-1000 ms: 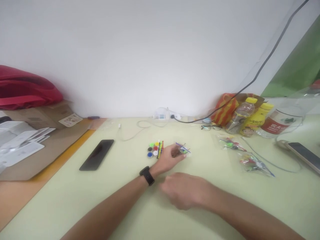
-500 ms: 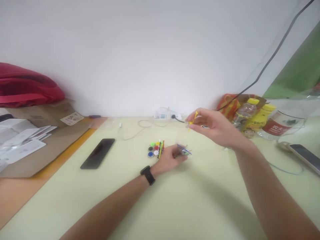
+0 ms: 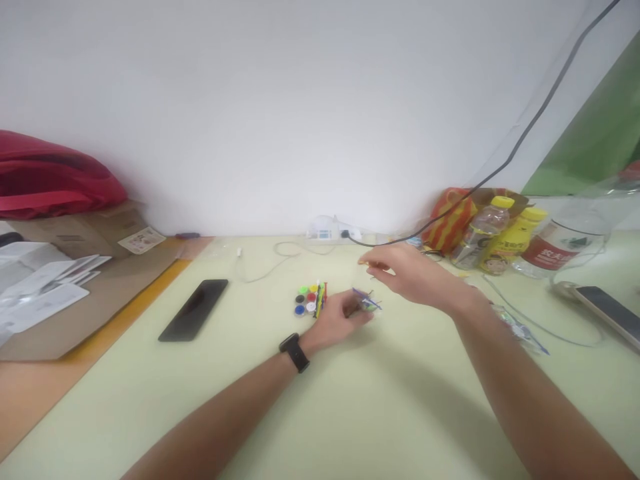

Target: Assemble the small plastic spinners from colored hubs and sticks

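1. Head view, centre: finds the left hand [image 3: 337,320] lying on the table [image 3: 350,413], with a watch [image 3: 295,351] on the wrist. Reads the fingers as curled almost closed about a stick bundle [image 3: 367,301]. Places that bundle on the table top at the fingertips, blue and green ends poking out to the right.
2. Head view, just above: finds the right hand [image 3: 410,275] raised off the table, near the bundle but apart from it. Reads thumb and forefinger as pinched together on a yellow piece [image 3: 362,263], small and blurred. Shows the other fingers loosely bent.
3. Head view, left of the knuckles: notes a cluster of round caps [image 3: 306,300] with loose sticks [image 3: 321,298] touching it, both just beside the left hand.
4. Head view, right side: notes a bag of parts [image 3: 520,330], partly hidden behind the right forearm, bottles [image 3: 487,230] by the wall and a second phone [image 3: 607,310] at the edge.
5. Head view, left side: notes a black phone [image 3: 193,310], a cardboard box [image 3: 85,230] and a red bag [image 3: 50,173].
6. Progress, as a judgement: rates the work as part-way. Counts a few sticks gathered in the bundle and one yellow piece held apart from it. Leaves the caps, loose sticks and bagged parts lying unhandled.
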The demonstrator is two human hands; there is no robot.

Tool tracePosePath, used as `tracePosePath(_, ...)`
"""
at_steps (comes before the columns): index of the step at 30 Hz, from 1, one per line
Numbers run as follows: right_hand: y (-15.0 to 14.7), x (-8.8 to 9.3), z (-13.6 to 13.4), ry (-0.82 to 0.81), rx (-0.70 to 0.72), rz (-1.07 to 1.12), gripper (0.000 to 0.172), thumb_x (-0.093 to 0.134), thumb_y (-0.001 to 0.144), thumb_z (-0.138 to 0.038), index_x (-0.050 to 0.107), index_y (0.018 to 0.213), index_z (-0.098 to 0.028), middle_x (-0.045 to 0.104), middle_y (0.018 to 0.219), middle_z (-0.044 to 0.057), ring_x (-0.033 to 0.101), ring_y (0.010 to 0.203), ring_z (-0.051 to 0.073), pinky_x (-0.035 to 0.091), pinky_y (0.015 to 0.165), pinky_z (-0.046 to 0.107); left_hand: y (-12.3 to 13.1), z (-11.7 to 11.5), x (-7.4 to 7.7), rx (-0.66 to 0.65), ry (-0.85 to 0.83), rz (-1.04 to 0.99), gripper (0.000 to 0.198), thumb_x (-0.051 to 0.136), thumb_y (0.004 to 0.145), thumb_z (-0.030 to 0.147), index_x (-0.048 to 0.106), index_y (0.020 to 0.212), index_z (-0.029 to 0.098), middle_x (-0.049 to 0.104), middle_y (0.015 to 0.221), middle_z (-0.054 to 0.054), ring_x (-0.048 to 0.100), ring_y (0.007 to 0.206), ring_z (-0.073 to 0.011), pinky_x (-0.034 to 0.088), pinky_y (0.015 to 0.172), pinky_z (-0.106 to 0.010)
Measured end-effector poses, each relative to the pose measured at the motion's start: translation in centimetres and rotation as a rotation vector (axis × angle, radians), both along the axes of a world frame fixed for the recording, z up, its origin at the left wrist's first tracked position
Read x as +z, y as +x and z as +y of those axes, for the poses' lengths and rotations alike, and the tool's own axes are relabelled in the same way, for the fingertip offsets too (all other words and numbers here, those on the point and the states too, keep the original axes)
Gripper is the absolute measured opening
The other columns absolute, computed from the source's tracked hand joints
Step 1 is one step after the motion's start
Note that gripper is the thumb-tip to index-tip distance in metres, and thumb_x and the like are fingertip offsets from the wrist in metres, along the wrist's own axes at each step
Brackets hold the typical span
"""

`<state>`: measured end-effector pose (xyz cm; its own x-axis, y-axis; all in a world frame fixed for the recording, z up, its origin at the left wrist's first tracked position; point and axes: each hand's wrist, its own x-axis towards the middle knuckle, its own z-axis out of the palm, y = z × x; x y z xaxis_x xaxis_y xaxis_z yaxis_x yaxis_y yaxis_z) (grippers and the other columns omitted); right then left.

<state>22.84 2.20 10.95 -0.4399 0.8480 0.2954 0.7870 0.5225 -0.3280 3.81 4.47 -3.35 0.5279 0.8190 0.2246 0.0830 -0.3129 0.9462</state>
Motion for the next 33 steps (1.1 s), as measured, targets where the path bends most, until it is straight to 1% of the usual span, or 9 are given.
tracePosePath(5,-0.08,-0.38,0.22,-0.036,-0.059,0.045,0.005,0.057,0.094,-0.024,0.058,0.099,-0.025,0.072,0.087,0.001,0.065,0.077,0.02,0.041,0.066,0.028,-0.06,-0.05,0.13,-0.016,-0.025,-0.007,0.034,0.077,0.085,0.035,0.071,0.112,0.015,0.071,0.091,-0.006,0.058,0.073,-0.0152,0.042,0.066,-0.028)
tracePosePath(9,0.0,-0.24,0.28,-0.041,-0.042,0.16,0.02,0.059,0.093,-0.028,0.051,0.112,-0.027,0.07,0.077,-0.004,0.06,0.066,0.017,0.039,0.062,0.026,0.03,-0.13,0.23,-0.021,-0.025,-0.024,0.031,0.077,0.085,0.034,0.072,0.11,0.015,0.073,0.101,-0.008,0.063,0.08,-0.017,0.047,0.073,-0.03)
tracePosePath(12,0.08,-0.18,0.52,-0.026,-0.02,0.11,0.006,0.061,0.092,-0.029,0.057,0.095,-0.025,0.069,0.075,-0.003,0.059,0.068,0.016,0.037,0.063,0.026,0.03,-0.16,0.37,-0.025,-0.022,-0.026,0.03,0.077,0.085,0.034,0.072,0.109,0.016,0.073,0.099,-0.008,0.064,0.081,-0.0178,0.048,0.075,-0.03)
tracePosePath(15,0.19,-0.26,0.84,-0.099,0.014,0.009,0.016,0.061,0.092,-0.029,0.062,0.077,-0.023,0.067,0.071,-0.002,0.056,0.065,0.015,0.035,0.061,0.027,-0.03,-0.19,0.53,-0.006,-0.01,-0.006,0.029,0.078,0.084,0.034,0.073,0.106,0.016,0.072,0.089,-0.006,0.064,0.079,-0.0182,0.048,0.073,-0.03)
tracePosePath(17,0.29,-0.34,0.94,-0.149,0.035,-0.022,0.017,0.061,0.092,-0.03,0.065,0.077,-0.022,0.066,0.069,-0.002,0.056,0.063,0.015,0.035,0.059,0.027,-0.07,-0.21,0.58,0.0,-0.002,0.001,0.028,0.077,0.084,0.034,0.073,0.105,0.016,0.071,0.084,-0.005,0.063,0.077,-0.0183,0.048,0.072,-0.03)
tracePosePath(21,0.52,-0.38,0.75,-0.206,0.072,0.033,0.01,0.06,0.092,-0.024,0.069,0.094,-0.021,0.073,0.084,0.003,0.062,0.071,0.017,0.041,0.065,0.028,-0.07,-0.23,0.47,0.004,0.017,0.006,0.022,0.075,0.086,0.033,0.072,0.098,0.016,0.067,0.08,-0.003,0.059,0.073,-0.0164,0.045,0.068,-0.028)
tracePosePath(26,0.48,-0.2,0.33,-0.179,0.069,-0.039,0.016,0.054,0.091,-0.016,0.064,0.078,-0.021,0.069,0.077,0.0,0.059,0.069,0.016,0.039,0.065,0.028,-0.06,-0.24,0.36,0.012,0.027,0.028,0.021,0.075,0.086,0.034,0.071,0.096,0.016,0.066,0.081,-0.002,0.055,0.069,-0.0141,0.041,0.064,-0.027)
tracePosePath(29,0.24,-0.17,0.29,-0.149,0.052,-0.089,0.02,0.049,0.091,-0.013,0.062,0.078,-0.021,0.067,0.076,0.0,0.056,0.069,0.015,0.037,0.063,0.027,-0.02,-0.2,0.28,0.004,0.016,0.012,0.022,0.076,0.086,0.035,0.071,0.095,0.016,0.068,0.083,-0.003,0.057,0.071,-0.0147,0.043,0.065,-0.027)
tracePosePath(33,0.03,-0.35,0.18,-0.029,-0.006,-0.116,0.026,0.044,0.092,-0.006,0.064,0.096,-0.022,0.072,0.099,0.003,0.061,0.089,0.019,0.039,0.073,0.028,0.11,-0.08,-0.07,-0.027,-0.024,-0.039,0.029,0.077,0.085,0.035,0.072,0.106,0.016,0.072,0.094,-0.007,0.064,0.082,-0.0185,0.048,0.073,-0.029)
